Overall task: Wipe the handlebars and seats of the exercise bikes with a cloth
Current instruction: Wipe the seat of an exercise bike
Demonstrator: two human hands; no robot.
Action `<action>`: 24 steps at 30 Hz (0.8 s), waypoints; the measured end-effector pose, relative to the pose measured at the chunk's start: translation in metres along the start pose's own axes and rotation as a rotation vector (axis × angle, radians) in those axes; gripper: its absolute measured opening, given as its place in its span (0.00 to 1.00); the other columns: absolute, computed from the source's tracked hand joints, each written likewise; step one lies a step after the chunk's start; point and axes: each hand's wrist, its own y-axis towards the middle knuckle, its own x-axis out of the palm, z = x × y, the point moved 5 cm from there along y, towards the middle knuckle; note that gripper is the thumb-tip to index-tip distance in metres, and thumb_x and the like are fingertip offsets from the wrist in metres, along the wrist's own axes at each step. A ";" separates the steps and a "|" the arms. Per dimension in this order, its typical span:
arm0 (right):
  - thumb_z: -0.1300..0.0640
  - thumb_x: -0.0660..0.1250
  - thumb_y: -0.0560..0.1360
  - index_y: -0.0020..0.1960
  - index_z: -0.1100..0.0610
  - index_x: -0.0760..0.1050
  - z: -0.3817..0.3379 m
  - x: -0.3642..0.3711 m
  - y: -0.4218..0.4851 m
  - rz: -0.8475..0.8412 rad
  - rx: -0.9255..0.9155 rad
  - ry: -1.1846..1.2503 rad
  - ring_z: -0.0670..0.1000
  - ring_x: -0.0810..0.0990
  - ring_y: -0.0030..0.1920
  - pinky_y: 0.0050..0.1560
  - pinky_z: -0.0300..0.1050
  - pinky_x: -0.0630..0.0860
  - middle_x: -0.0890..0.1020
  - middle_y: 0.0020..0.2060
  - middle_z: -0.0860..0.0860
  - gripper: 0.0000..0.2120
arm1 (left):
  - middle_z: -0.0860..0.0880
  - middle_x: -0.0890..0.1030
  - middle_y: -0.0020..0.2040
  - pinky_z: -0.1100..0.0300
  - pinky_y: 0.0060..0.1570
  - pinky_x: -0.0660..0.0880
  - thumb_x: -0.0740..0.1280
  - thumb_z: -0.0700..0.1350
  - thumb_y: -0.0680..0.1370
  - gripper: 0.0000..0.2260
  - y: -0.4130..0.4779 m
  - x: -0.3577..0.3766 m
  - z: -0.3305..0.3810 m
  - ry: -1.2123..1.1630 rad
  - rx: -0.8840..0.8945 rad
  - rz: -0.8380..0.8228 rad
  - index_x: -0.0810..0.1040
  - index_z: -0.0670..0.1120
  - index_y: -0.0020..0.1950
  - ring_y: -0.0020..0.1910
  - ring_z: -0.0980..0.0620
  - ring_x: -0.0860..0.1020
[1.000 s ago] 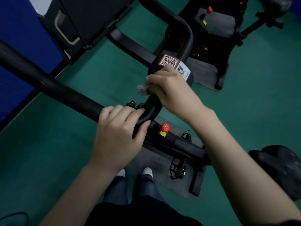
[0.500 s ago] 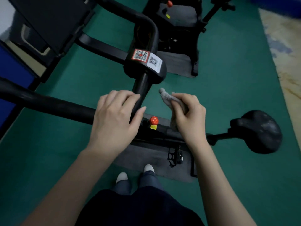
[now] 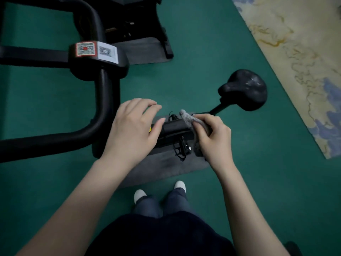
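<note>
The black handlebar (image 3: 103, 100) of the near exercise bike curves across the left of the head view, with QR stickers on its centre block (image 3: 96, 50). My left hand (image 3: 132, 128) hovers just right of the bar, fingers relaxed and holding nothing. My right hand (image 3: 212, 137) grips a grey cloth (image 3: 188, 119) above the bike frame. The black seat (image 3: 243, 89) stands on its post to the upper right of the cloth, apart from both hands.
A grey mat (image 3: 166, 163) lies under the bike on green floor. A second bike (image 3: 129, 21) and its mat stand behind. A pale patterned rug (image 3: 299, 61) covers the right side. My feet (image 3: 160, 191) are close to the mat's near edge.
My left hand let go of the handlebar and opened. My right hand left the bar with the cloth and shifted right toward the seat. The view swung right.
</note>
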 end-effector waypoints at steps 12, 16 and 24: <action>0.64 0.68 0.74 0.48 0.54 0.82 0.074 -0.061 -0.030 0.014 0.098 0.002 0.48 0.77 0.46 0.48 0.23 0.65 0.75 0.38 0.31 0.07 | 0.46 0.77 0.64 0.48 0.67 0.64 0.66 0.48 0.77 0.18 0.002 0.076 0.049 0.047 -0.022 -0.284 0.75 0.43 0.65 0.64 0.45 0.74; 0.63 0.68 0.74 0.48 0.53 0.82 0.115 -0.100 -0.041 0.024 0.142 0.016 0.47 0.77 0.46 0.47 0.22 0.65 0.75 0.37 0.31 0.07 | 0.46 0.77 0.64 0.50 0.67 0.63 0.66 0.49 0.77 0.18 0.003 0.107 0.090 0.059 -0.017 -0.330 0.75 0.44 0.65 0.64 0.45 0.73; 0.63 0.68 0.74 0.47 0.52 0.82 0.198 -0.182 -0.049 0.037 0.152 0.032 0.44 0.76 0.44 0.46 0.22 0.65 0.77 0.38 0.28 0.08 | 0.49 0.71 0.70 0.54 0.69 0.59 0.62 0.53 0.79 0.21 0.011 0.173 0.174 0.052 -0.064 -0.388 0.69 0.47 0.71 0.70 0.49 0.67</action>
